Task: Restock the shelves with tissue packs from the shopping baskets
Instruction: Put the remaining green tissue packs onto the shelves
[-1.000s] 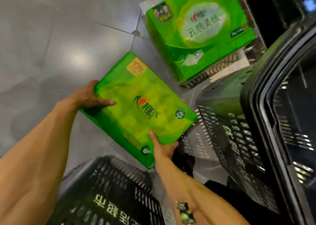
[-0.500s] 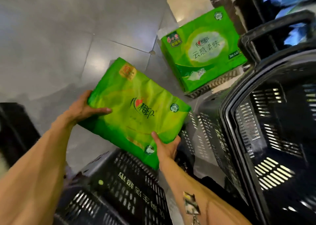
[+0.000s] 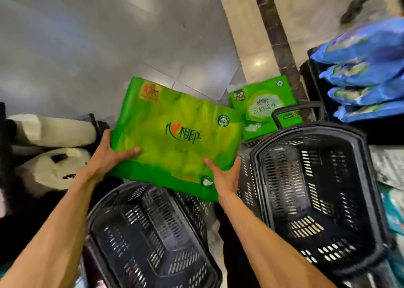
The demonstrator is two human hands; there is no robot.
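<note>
Floor: glossy grey tiles [image 3: 87,47], with thin joints slanting across near the middle.
Band: a beige band [image 3: 240,25] at the upper right, with a dark marbled stripe [image 3: 275,36] along it. Whether it is floor or pillar cannot be told.
Light: a pale sheen [image 3: 142,1] on the tiles by the top edge, and a bright spot [image 3: 259,63] on the beige band.
Left edge: two cream rolls [image 3: 54,132], one above the other, by a dark rack [image 3: 95,121].
Right edge: a dark shelf [image 3: 312,84], blurred.
</note>
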